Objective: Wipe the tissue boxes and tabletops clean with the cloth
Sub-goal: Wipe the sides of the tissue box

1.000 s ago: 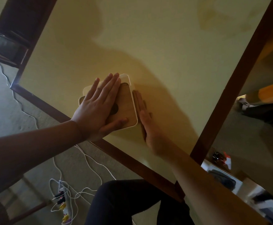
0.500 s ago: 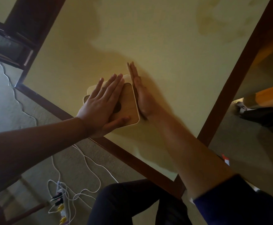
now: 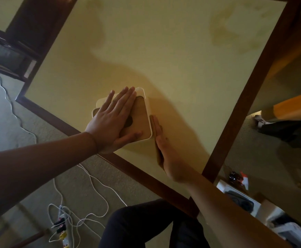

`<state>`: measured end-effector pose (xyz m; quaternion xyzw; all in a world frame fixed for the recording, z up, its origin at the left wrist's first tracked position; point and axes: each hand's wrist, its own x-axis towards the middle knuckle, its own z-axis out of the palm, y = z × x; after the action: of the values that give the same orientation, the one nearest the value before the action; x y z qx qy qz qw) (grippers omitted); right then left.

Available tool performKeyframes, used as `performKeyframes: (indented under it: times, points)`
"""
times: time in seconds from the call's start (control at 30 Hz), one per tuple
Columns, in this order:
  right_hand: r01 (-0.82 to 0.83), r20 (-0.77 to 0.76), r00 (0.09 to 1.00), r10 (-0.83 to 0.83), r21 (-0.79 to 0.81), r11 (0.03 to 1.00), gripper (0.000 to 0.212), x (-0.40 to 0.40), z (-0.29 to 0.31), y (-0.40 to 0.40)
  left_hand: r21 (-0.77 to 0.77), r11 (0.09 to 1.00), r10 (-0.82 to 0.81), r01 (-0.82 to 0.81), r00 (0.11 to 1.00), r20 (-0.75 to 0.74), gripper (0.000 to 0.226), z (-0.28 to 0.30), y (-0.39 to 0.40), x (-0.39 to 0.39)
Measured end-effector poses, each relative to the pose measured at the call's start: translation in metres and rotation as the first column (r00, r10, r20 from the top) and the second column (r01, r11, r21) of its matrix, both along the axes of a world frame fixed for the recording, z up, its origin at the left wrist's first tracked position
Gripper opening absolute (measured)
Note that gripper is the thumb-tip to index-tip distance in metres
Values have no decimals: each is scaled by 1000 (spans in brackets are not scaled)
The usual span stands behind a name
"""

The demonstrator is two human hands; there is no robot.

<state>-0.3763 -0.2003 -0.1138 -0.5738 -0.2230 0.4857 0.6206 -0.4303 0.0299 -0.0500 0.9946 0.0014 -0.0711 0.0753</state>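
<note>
Flat now: left hand [image 3: 114, 122] lies palm-down on the tissue box [image 3: 142, 115], fingers [image 3: 126, 97] straight and close together, reaching toward the box's far corner, thumb spread along its near edge. Nothing gripped; the palm presses on the wooden lid and partly covers the dark opening in its middle.

Right hand [image 3: 165, 154] stands on edge against the box's right side wall, fingers straight and together, fingertips touching the white wall near its near-right corner. A brownish strip shows under the palm side of this hand, possibly the cloth; too dim to be sure. Hand not curled around anything that can be seen.

Tissue box: white body with rounded corners, tan wooden top, turned at an angle to the table edges. It sits on the tabletop [image 3: 182, 59] near the near edge, closer to the near-left corner side than to the far edge.

Tabletop is pale yellow with a dark brown wooden frame [image 3: 250, 97]. Fainter darker patches show toward the far right corner and far middle.

Beyond the near edge: dark-trousered legs [image 3: 146, 228] of the person, carpeted floor, white cables [image 3: 92, 185] leading to a power strip [image 3: 62, 228] at lower left. Past the right edge, a white box with dark contents on the floor.
</note>
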Motion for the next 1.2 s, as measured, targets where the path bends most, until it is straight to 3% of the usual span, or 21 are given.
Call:
performKeyframes:
  times: [0.23,0.33,0.5,0.6,0.8,1.07,1.2]
  points:
    - [52,119,991,-53,13,999,51,57,-17,86,11,1000,-5,5,1000,-11,105,1,-1,0]
    - [24,135,991,-26,22,999,62,82,-15,113,21,1000,-9,10,1000,-15,104,1,-1,1]
    - [38,224,974,-38,4,999,48,65,-7,92,18,1000,-6,7,1000,-10,104,-1,0,0]
    - [37,279,960,-23,-45,998,50,35,-5,54,16,1000,-4,4,1000,-9,105,-1,0,0]
    - [91,-12,996,-91,-11,996,49,-14,5,10,17,1000,-2,2,1000,-8,105,-3,2,-1]
    - [65,215,975,-62,-10,998,51,50,-12,78,15,1000,0,1,1000,-24,107,-1,0,2]
    - [52,146,988,-43,-55,997,65,86,-12,117,12,1000,5,-4,1000,-27,107,0,0,2]
